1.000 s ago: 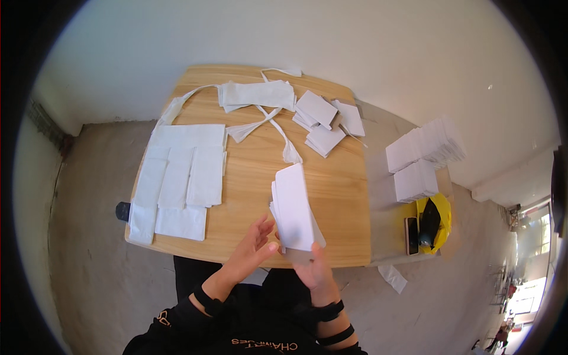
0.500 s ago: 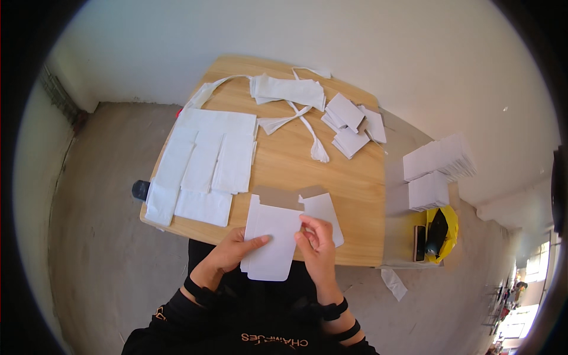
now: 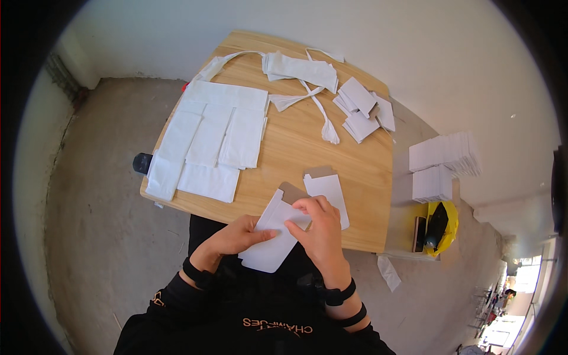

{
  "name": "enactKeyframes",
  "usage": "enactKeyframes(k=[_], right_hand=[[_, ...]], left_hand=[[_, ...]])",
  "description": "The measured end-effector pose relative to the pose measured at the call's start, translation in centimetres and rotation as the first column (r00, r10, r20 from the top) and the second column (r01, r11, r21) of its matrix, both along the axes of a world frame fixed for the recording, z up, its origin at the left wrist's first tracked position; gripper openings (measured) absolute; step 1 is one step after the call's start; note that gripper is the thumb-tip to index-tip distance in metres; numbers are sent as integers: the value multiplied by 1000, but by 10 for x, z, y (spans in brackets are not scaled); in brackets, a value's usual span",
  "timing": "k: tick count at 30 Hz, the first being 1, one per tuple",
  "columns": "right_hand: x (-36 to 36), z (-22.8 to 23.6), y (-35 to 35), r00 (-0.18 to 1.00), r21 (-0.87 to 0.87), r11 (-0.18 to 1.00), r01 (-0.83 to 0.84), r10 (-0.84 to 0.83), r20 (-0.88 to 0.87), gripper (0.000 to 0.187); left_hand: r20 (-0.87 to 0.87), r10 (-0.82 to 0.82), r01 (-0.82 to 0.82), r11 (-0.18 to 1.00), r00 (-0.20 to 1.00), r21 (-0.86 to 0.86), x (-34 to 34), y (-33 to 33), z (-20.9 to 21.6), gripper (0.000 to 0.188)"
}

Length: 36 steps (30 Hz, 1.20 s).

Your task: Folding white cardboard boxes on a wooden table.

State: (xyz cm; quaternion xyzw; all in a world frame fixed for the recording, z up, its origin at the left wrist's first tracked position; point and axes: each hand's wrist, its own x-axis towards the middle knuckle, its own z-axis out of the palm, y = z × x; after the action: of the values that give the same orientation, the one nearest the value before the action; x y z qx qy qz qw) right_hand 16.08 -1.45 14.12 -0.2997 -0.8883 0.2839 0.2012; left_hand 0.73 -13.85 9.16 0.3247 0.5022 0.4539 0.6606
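Observation:
A flat, folded white carton [image 3: 272, 245] with a grey-brown inner flap is held over the table's near edge, tilted to the right. My left hand [image 3: 239, 235] is closed on its left side, thumb lying across the white face. Bent fingers and the thumb of my right hand [image 3: 319, 225] grip the carton near its upper right edge, hiding that corner. Beyond my right hand, a second flat white carton [image 3: 331, 192] lies on the wooden table [image 3: 296, 151], its grey-brown flap showing.
Flat white bags [image 3: 204, 133] lie in overlapping piles at the table's left. More bags [image 3: 305, 70] and twisted white strips lie at the back. A loose heap of white cartons [image 3: 358, 106] is at the right. Beside the table stand carton stacks [image 3: 432, 183] and a yellow bag [image 3: 451, 228].
The carton has turned clockwise, its top now leaning right. My right hand has moved slightly up and further over its face. The whole view has shifted, with the table higher in it.

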Motion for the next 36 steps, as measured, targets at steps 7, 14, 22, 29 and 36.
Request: enactKeyframes(k=[7,14,22,29,36], right_hand=[[8,1,5,994,-157,985,-66,79,80,22],[13,-16,18,997,-472,881,14,-45,-55,15],[31,-61,23,914,-647,717,260,-398,-74,20],[6,-60,-4,937,-560,802,205,-326,-123,18],[8,-50,-8,978,-608,788,98,-188,-86,31]], left_hand=[[-7,14,-14,1000,1000,-14,10,-6,-11,35],[105,92,-57,952,990,-302,5,2,26,50],[-542,426,-325,905,724,276,3,-3,12,75],[-937,325,63,940,125,335,41,19,18,109],[-919,360,38,928,158,370,39,21,4,105]])
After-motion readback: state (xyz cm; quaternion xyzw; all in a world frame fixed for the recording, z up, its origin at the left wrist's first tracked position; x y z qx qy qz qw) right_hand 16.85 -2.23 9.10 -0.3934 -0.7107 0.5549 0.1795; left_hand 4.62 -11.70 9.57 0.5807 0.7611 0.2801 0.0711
